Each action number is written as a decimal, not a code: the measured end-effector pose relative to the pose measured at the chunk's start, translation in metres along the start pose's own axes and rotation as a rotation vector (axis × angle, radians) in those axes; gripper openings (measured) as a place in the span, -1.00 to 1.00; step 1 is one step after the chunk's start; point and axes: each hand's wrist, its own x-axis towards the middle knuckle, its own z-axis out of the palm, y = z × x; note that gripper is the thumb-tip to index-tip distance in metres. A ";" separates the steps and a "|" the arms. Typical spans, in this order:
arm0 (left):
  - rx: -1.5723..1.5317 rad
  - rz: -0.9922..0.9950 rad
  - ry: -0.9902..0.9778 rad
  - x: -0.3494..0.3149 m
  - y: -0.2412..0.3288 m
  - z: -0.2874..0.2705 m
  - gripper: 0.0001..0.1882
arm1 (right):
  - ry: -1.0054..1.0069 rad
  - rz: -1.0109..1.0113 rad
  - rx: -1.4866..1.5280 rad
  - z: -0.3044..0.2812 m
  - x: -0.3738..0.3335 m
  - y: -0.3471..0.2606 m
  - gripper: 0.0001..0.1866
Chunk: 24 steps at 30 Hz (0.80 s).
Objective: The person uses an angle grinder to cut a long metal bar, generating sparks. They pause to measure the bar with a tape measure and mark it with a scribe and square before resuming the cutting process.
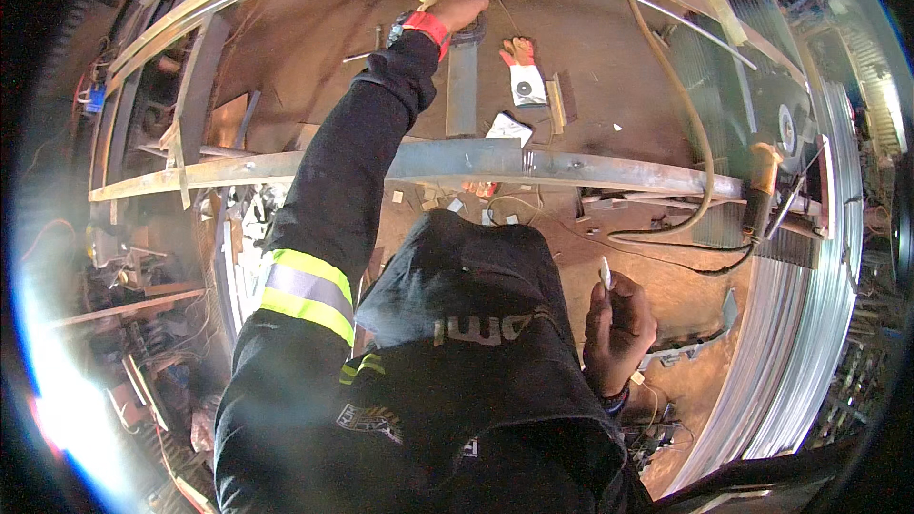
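My left hand (452, 11) reaches far forward over the upright dark steel bar (463, 86) of a frame. A dark piece (467, 35) lies just below this hand. Whether the fingers grip it or only rest there I cannot tell, as they are partly hidden. A red band (428, 29) and a watch (398, 29) are on that wrist. My right hand (617, 331) is close to my body on the right, raised over the floor. Its thumb and fingers pinch a small flat white stick (605, 272), perhaps marking chalk, pointing up.
A steel crossbeam (324, 165) spans the frame before me. A white-and-orange work glove (525, 81) lies beyond it on the brown floor. At right are a welding cable (700, 133), a tool with a tan handle (764, 171) and long shiny metal lengths (809, 343). Scrap litters the left.
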 end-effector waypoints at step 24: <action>0.802 0.449 0.318 -0.201 -0.543 -0.464 -0.34 | -1.029 0.070 0.691 0.078 0.028 -0.018 -0.81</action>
